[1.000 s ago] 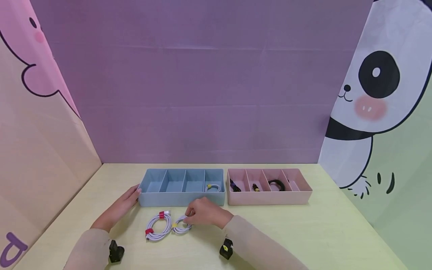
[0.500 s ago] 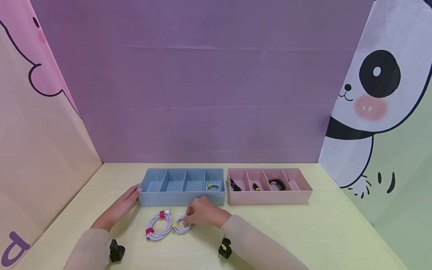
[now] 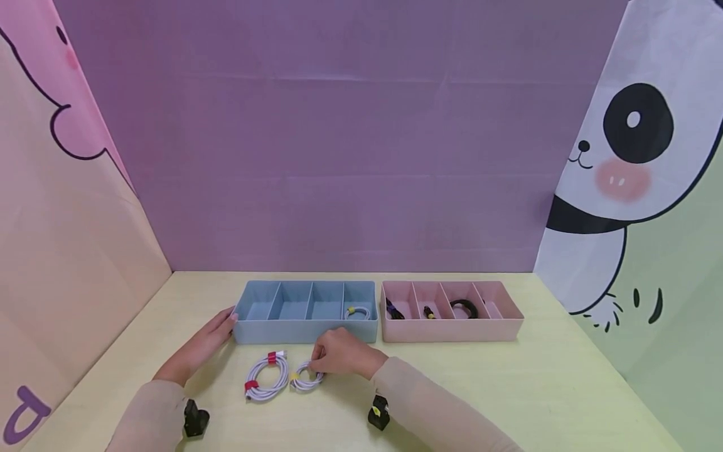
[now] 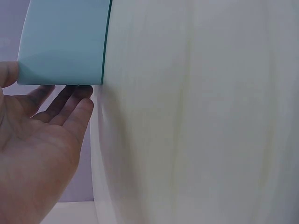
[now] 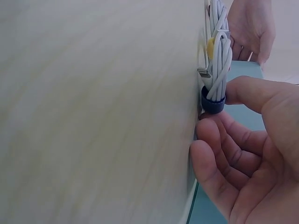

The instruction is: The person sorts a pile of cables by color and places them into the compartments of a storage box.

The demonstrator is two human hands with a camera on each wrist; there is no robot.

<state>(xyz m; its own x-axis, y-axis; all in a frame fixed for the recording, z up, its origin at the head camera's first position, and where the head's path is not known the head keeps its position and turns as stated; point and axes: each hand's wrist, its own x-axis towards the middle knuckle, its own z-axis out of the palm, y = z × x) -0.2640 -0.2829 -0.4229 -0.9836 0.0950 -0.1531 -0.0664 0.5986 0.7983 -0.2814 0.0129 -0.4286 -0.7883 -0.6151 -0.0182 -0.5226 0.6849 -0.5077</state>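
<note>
coil of yellow-tied white cable (image 3: 307,385), pinched in my right hand (image 3: 346,352), on the worktop (image 3: 508,389) just beside a red-tied white coil (image 3: 262,395), in front of the blue four-compartment box (image 3: 282,332), my left hand (image 3: 198,345) loosely touching the box's left end

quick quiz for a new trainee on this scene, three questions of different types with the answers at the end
1. Short answer: Which hand pinches the smaller white cable coil on the table?

2. Multiple choice: Counting from the left in the head view, which compartment of the blue divided box holds a yellow-tied cable coil?
a) first
b) second
c) fourth

3. True or false: The larger white cable coil is fastened with yellow ties.

Key
1. The right hand.
2. c
3. False; its ties are red.
</note>
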